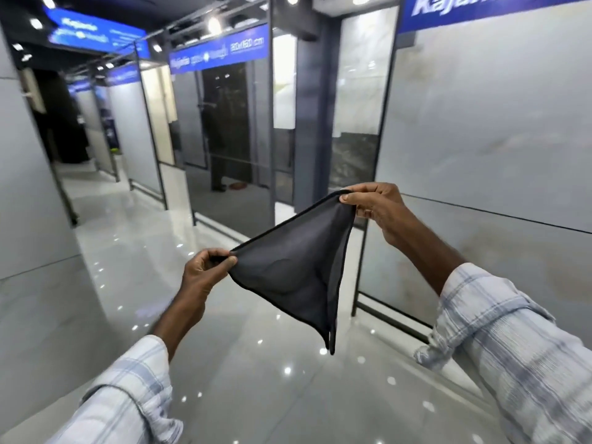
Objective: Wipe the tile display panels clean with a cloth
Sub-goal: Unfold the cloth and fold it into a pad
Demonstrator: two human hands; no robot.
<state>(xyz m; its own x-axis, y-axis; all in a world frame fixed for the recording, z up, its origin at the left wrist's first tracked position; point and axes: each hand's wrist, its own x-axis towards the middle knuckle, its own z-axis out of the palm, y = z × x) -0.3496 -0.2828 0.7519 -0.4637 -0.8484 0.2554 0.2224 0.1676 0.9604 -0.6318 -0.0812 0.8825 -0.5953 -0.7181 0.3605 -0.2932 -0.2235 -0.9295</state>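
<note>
dark soft cloth point(288, 274) folded triangular, pinched by left hand point(205, 270), right hand point(374, 206)

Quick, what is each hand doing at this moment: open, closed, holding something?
Left hand: closed, pinching one corner of the dark cloth.
Right hand: closed, pinching the opposite upper corner of the same cloth, which hangs between both hands.

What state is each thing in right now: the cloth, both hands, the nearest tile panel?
Cloth: folded, held taut in mid-air, touching no panel.
Left hand: pinching the cloth's left corner.
Right hand: pinching its upper right corner.
Nearest tile panel: upright, smudged, not being wiped.
</note>
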